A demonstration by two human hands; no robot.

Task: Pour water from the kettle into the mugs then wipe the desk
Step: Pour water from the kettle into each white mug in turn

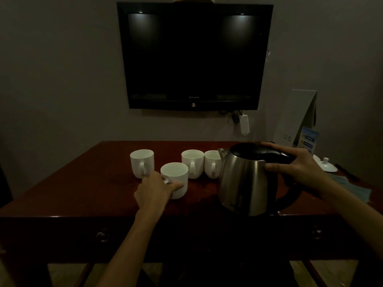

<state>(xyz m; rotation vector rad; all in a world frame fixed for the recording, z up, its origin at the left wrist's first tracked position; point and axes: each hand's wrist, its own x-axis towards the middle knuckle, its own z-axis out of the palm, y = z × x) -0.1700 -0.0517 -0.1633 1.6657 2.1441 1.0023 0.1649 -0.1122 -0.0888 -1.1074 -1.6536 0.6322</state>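
Several white mugs stand on the dark red wooden desk [83,183]. My left hand [154,189] grips the nearest mug [176,177] by its handle side. Behind it stand a left mug [142,162], a middle mug [192,162] and a right mug [211,163], partly hidden by the kettle. The steel kettle [242,181] with a black lid is upright at the desk's front right, spout toward the mugs. My right hand [298,168] holds its black handle, fingers over the lid.
A blue-grey cloth [352,188] lies at the desk's right edge, with a white lidded dish [326,164] behind it. A black television [193,56] hangs on the wall above, a white power strip [244,124] below it. A white stand with blue cards [306,121] is at the back right.
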